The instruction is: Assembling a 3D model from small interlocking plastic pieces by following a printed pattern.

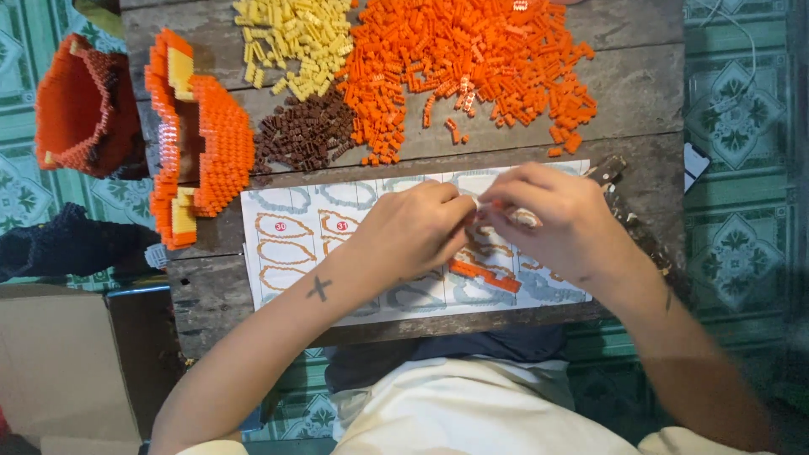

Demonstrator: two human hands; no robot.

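Left hand (413,232) and right hand (552,219) fingertips pinched together on tiny piece, too small to identify, axis unclear. Hands over instruction sheet (291,236). Orange brick strip (484,276) on sheet at 6 o'clock, long axis left-right, slightly tilted. Orange brick pile (472,59) at 12 o'clock; brown pile (303,131), yellow pile (295,38) at 11; orange built shell (202,143) at 9.

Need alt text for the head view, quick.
Left hand and right hand meet, pinching tiny pieces over a white printed instruction sheet on a weathered wooden table. Behind lie a loose orange brick pile and an orange brick-built shell.
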